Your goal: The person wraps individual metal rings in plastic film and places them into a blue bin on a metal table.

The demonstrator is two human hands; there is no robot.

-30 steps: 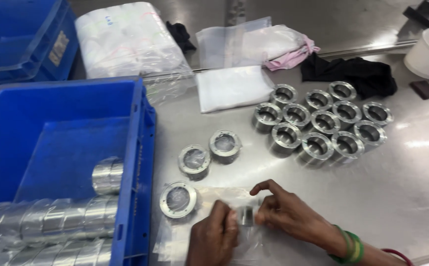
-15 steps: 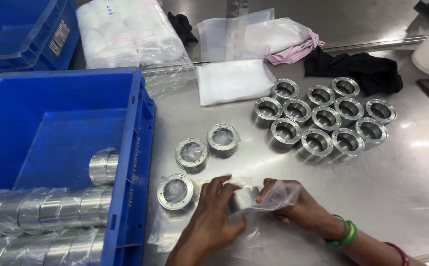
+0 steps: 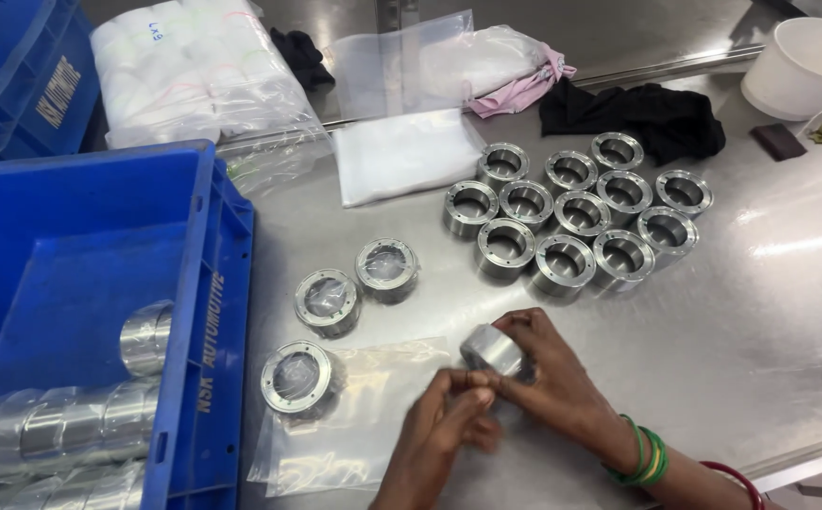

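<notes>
Gripping a steel bearing ring [image 3: 492, 349], right hand [image 3: 548, 382] holds it just above the clear plastic bags [image 3: 354, 425] on the steel table [image 3: 760, 321]; left hand [image 3: 444, 430] pinches at its edge. Bagging step; next move needs a bag mouth opened.

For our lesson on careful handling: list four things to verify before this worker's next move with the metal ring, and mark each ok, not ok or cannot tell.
1. Metal ring gripped by the right hand: ok.
2. Left hand steady at the ring: cannot tell, it is blurred.
3. Clear plastic bag lying flat on the steel table beside the hands: ok.
4. Bagged ring resting apart from the hands: ok.
5. Bare rings grouped upright, away from the table edge: ok.
</notes>
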